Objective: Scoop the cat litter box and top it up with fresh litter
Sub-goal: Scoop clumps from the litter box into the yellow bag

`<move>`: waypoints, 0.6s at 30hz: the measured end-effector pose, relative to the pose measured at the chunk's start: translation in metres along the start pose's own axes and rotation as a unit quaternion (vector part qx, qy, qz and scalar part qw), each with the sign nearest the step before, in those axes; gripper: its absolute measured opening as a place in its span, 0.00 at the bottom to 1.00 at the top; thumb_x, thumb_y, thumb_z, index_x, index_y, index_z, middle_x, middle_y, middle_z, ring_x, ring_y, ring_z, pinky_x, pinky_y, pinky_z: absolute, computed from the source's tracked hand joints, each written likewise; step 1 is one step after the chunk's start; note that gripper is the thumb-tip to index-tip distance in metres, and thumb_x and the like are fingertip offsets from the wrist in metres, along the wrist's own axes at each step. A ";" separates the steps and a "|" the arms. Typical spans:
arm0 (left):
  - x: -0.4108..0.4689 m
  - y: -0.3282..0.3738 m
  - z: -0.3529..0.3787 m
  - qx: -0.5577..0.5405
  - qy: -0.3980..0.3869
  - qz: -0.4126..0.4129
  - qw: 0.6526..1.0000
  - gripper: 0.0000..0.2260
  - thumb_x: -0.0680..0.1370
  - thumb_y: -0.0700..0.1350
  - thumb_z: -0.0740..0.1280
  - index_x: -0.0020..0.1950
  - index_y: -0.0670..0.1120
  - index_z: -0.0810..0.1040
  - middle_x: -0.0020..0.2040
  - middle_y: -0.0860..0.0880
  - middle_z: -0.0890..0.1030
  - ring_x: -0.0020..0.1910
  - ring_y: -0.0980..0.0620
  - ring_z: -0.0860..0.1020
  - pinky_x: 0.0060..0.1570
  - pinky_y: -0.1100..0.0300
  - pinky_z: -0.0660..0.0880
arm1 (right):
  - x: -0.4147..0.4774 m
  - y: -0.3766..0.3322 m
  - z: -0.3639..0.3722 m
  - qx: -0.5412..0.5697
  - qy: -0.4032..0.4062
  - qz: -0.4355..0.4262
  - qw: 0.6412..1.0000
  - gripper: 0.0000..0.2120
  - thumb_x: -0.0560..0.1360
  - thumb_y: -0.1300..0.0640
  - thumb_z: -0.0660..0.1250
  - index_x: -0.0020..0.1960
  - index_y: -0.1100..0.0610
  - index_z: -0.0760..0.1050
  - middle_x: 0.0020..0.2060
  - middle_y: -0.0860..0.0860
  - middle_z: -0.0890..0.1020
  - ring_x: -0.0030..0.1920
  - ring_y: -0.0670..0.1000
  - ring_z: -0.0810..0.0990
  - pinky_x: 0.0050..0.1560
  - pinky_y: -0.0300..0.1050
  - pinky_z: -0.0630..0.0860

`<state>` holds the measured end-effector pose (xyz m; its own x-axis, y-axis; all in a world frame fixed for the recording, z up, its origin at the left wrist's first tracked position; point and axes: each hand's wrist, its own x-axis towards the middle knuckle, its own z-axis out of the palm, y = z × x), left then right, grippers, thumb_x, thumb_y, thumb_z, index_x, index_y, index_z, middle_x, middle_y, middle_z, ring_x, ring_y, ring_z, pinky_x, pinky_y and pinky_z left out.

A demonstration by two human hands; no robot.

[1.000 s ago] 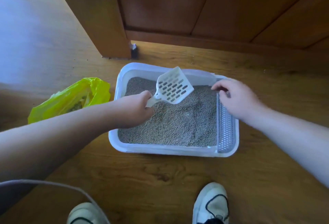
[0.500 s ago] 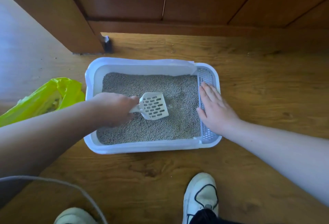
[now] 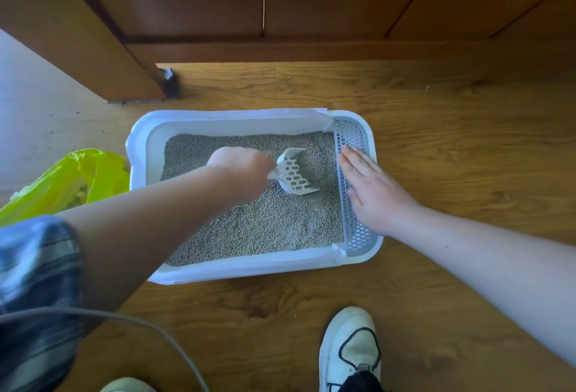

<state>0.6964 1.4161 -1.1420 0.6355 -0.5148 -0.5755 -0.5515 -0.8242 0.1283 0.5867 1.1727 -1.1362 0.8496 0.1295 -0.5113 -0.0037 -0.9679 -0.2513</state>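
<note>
L hand (image 3: 240,164) grips white slotted plastic scoop (image 3: 294,173), dug into grey pellet litter (image 3: 265,223) inside white rectangular plastic litter box (image 3: 137,148). R hand (image 3: 371,192) lies flat on box's grey mesh ledge (image 3: 352,136). Risk: a quick flick sprays pellets over the rim; the carry to yellow-green plastic bag (image 3: 62,186) may dribble.

- Your left hand (image 3: 240,163) is stretched forward on an extended arm, closed in a fist round the scoop (image 3: 294,177) handle.
- Your right hand (image 3: 375,197) lies flat, palm down, fingers straight.

A white shoe (image 3: 350,349) stands on the wooden floor (image 3: 467,148).
</note>
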 end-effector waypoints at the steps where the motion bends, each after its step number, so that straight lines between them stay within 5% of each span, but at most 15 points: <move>1: 0.005 0.005 0.002 -0.004 0.000 0.004 1.000 0.11 0.80 0.44 0.59 0.53 0.57 0.77 0.37 0.55 0.78 0.34 0.54 0.78 0.29 0.62 0.70 | 0.000 0.000 -0.001 0.007 -0.006 0.002 1.000 0.31 0.84 0.58 0.51 0.81 0.53 0.39 0.80 0.47 0.37 0.77 0.43 0.34 0.76 0.42 0.36; 7: 0.022 0.027 0.005 -0.022 0.022 0.026 0.999 0.10 0.82 0.43 0.59 0.52 0.58 0.74 0.37 0.55 0.77 0.32 0.54 0.77 0.29 0.61 0.74 | 0.002 0.002 -0.007 0.032 -0.031 0.013 0.999 0.32 0.83 0.60 0.52 0.81 0.51 0.40 0.79 0.44 0.37 0.78 0.42 0.35 0.79 0.45 0.39; 12: 0.014 0.023 0.025 -0.094 0.029 0.037 0.995 0.14 0.83 0.47 0.60 0.66 0.62 0.71 0.49 0.53 0.77 0.37 0.54 0.77 0.29 0.60 0.72 | 0.000 -0.002 -0.004 -0.001 -0.033 0.011 0.999 0.33 0.83 0.60 0.51 0.81 0.52 0.35 0.78 0.45 0.33 0.77 0.43 0.32 0.76 0.43 0.36; 18: -0.011 -0.013 0.037 -0.103 0.028 0.087 0.991 0.21 0.83 0.53 0.59 0.75 0.66 0.60 0.69 0.53 0.74 0.57 0.48 0.79 0.53 0.51 0.77 | -0.003 0.001 0.003 -0.023 -0.022 0.001 1.000 0.34 0.83 0.62 0.50 0.80 0.50 0.32 0.78 0.45 0.31 0.76 0.43 0.28 0.76 0.44 0.34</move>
<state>0.6768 1.4406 -1.1670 0.5732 -0.6603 -0.4852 -0.5373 -0.7499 0.3859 0.5827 1.1722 -1.1372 0.8258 0.1355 -0.5475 0.0191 -0.9769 -0.2129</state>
